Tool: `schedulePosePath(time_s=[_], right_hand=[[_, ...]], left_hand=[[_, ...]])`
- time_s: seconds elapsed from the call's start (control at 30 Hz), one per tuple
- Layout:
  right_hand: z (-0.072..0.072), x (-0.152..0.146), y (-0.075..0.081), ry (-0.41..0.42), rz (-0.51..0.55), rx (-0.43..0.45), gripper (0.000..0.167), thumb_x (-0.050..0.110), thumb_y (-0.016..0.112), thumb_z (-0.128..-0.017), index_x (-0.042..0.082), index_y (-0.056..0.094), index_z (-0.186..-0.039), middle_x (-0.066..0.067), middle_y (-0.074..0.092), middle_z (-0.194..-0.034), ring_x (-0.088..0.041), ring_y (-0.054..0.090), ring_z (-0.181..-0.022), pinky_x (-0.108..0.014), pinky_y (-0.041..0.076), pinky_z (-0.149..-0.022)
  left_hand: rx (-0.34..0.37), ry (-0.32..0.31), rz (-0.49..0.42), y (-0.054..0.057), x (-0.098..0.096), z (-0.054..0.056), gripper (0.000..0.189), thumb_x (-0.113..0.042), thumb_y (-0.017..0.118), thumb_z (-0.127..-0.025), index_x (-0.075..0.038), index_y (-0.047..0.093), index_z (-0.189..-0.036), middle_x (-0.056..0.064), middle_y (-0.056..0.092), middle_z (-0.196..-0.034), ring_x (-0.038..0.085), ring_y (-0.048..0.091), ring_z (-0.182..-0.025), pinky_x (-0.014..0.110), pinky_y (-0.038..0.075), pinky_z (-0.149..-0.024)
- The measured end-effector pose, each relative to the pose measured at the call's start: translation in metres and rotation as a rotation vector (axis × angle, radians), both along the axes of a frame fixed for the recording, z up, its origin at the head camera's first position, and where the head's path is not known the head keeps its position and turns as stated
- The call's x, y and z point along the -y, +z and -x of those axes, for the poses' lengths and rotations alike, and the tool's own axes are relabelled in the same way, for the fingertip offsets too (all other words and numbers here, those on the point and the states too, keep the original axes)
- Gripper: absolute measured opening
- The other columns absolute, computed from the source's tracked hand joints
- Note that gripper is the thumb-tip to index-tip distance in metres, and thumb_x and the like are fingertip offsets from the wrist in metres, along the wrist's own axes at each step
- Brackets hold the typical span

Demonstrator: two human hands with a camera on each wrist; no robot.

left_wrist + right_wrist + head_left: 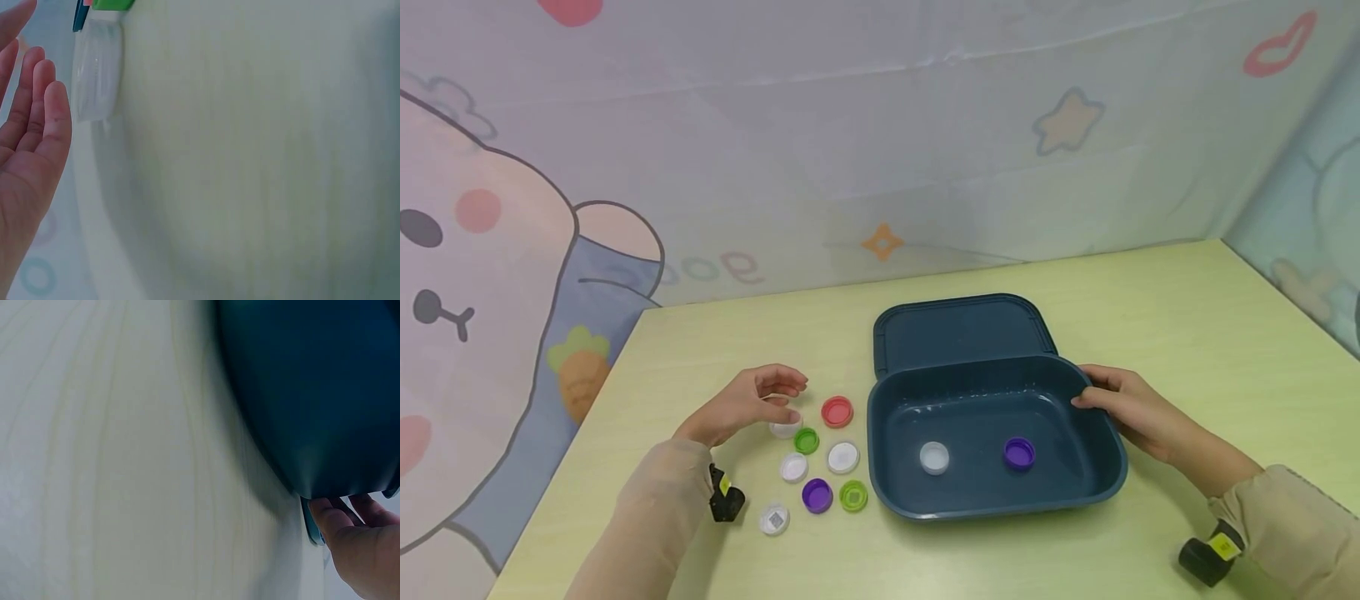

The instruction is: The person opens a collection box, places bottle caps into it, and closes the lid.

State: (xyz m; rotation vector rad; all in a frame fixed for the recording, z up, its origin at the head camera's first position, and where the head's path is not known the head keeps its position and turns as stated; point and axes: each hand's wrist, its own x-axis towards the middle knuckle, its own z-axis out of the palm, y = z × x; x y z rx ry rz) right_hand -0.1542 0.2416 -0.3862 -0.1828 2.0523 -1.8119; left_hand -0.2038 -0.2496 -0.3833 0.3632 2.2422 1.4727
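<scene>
My left hand [747, 403] is over a white bottle cap [786, 427] at the left, its fingers loosely bent. In the left wrist view a gap shows between the fingers [53, 119] and the white cap's side [100, 72]. At the right, my right hand [1131, 412] grips the rim of a dark blue plastic box [973, 504], thumb over the edge and fingers against the outer wall. Inside the box lie a white cap [934, 458] and a purple cap [1019, 454]. A red cap [837, 412] and a green cap [807, 441] lie beside my left hand.
The dark blue lid [962, 332] lies behind the box. Left of the box are several more caps, among them a purple cap [817, 496], a light green cap [853, 496] and a white cap with a printed code [774, 519]. A printed cloth [880, 150] hangs behind the table.
</scene>
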Motion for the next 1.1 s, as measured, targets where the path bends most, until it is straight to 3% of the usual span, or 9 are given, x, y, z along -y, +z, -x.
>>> schedulePosePath(time_s=[0.17, 0.4, 0.53, 0.67, 1.1], right_hand=[[-0.001, 0.0, 0.0, 0.002, 0.01, -0.003, 0.054, 0.005, 0.051, -0.09, -0.017, 0.029, -0.134, 0.002, 0.059, -0.105, -0.011, 0.06, -0.09, -0.026, 0.052, -0.078], [-0.001, 0.0, -0.001, 0.006, 0.01, -0.003, 0.054, 0.005, 0.051, -0.09, -0.017, 0.029, -0.134, 0.002, 0.059, -0.106, -0.011, 0.059, -0.09, -0.026, 0.052, -0.079], [-0.002, 0.0, 0.001, 0.002, 0.003, -0.003, 0.054, 0.005, 0.051, -0.09, -0.016, 0.03, -0.134, 0.002, 0.059, -0.106, -0.012, 0.059, -0.091, -0.026, 0.052, -0.079], [-0.002, 0.0, 0.001, 0.001, 0.0, 0.002, 0.055, 0.005, 0.051, -0.09, -0.016, 0.028, -0.135, 0.001, 0.059, -0.107, -0.011, 0.059, -0.091, -0.026, 0.052, -0.079], [-0.004, 0.0, 0.001, -0.003, 0.003, -0.006, 0.054, 0.005, 0.051, -0.09, -0.017, 0.029, -0.134, 0.001, 0.059, -0.106, -0.011, 0.059, -0.09, -0.026, 0.052, -0.078]], left_hand=[[-0.007, 0.009, 0.009, -0.003, 0.004, -0.002, 0.052, -0.007, 0.076, -0.075, 0.005, 0.053, -0.121, 0.019, 0.055, -0.12, 0.03, 0.049, -0.114, 0.036, 0.04, -0.099], [-0.005, 0.023, 0.001, -0.007, 0.01, -0.005, 0.054, -0.006, 0.077, -0.074, 0.005, 0.053, -0.121, 0.019, 0.054, -0.12, 0.028, 0.049, -0.112, 0.025, 0.042, -0.093], [-0.002, 0.031, 0.012, -0.01, 0.011, -0.006, 0.054, -0.006, 0.077, -0.074, 0.004, 0.053, -0.121, 0.018, 0.055, -0.12, 0.028, 0.049, -0.113, 0.026, 0.042, -0.095], [0.0, 0.021, 0.039, -0.011, 0.013, -0.008, 0.054, -0.005, 0.077, -0.073, 0.003, 0.054, -0.122, 0.017, 0.055, -0.121, 0.027, 0.05, -0.114, 0.03, 0.04, -0.098], [0.007, -0.032, 0.092, -0.012, 0.016, -0.01, 0.058, -0.004, 0.079, -0.07, 0.0, 0.056, -0.122, 0.014, 0.055, -0.124, 0.024, 0.05, -0.109, 0.025, 0.041, -0.092]])
